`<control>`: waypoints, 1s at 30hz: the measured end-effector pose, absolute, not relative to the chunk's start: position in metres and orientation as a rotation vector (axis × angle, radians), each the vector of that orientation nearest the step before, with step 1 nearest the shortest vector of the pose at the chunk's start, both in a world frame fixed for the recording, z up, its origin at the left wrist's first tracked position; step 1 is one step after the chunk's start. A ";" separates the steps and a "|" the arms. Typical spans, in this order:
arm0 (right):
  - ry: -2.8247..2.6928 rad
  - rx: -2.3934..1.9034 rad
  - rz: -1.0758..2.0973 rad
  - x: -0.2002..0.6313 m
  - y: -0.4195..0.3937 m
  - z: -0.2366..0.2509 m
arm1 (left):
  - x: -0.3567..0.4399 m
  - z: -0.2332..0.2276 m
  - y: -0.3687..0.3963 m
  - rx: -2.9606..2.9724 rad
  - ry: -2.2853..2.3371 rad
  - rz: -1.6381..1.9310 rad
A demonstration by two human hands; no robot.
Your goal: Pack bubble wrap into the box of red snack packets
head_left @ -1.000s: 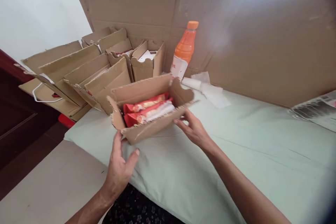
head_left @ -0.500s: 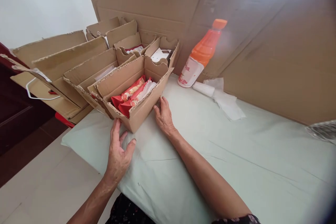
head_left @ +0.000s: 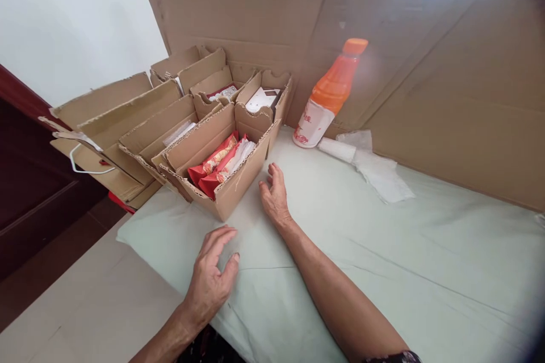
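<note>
Green sheet (head_left: 383,249) | snack box (head_left: 230,193) just beyond both empty hands

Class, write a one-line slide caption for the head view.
Both hands, left hand and right hand, rest open beside a cardboard box of red packets.

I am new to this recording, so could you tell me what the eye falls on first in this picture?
The orange bottle stands out, leaning against the tall cardboard wall at the back of the pale green cloth. Left of it sits a row of open cardboard boxes; the nearest box holds red snack packets. The right hand rests flat beside that box, and the left hand hovers open in front of it.
</note>
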State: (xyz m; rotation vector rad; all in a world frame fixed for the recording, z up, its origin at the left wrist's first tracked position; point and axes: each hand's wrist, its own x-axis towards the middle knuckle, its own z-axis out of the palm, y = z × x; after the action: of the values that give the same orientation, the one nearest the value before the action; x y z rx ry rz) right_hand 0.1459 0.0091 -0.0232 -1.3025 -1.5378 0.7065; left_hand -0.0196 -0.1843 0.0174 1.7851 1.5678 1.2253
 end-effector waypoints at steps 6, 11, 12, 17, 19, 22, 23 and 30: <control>-1.563 -1.329 0.690 0.154 0.051 -0.016 | 0.006 0.030 -0.117 2.057 1.311 1.083; -1.629 -1.326 0.645 0.154 0.052 -0.022 | 0.026 0.021 -0.067 2.055 1.266 1.049; -1.634 -1.326 0.634 0.155 0.050 -0.023 | 0.028 0.018 -0.062 2.046 1.262 1.060; -1.641 -1.314 0.602 0.161 0.046 -0.024 | 0.029 0.003 -0.062 2.022 1.243 1.131; -1.647 -1.307 0.606 0.159 0.047 -0.024 | 0.028 0.000 -0.064 2.032 1.222 1.146; -1.645 -1.306 0.619 0.158 0.046 -0.022 | 0.028 -0.001 -0.063 2.048 1.204 1.159; -1.635 -1.309 0.621 0.159 0.044 -0.018 | 0.028 -0.001 -0.062 2.053 1.203 1.162; -1.691 -1.126 0.431 0.176 0.023 0.111 | 0.029 -0.008 -0.057 2.083 1.189 1.134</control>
State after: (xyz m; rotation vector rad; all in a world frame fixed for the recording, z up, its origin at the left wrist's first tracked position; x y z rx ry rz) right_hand 0.1763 0.0232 0.1111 -1.1258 -1.6912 0.4307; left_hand 0.0288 -0.0571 -0.0076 2.0827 1.1894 1.1343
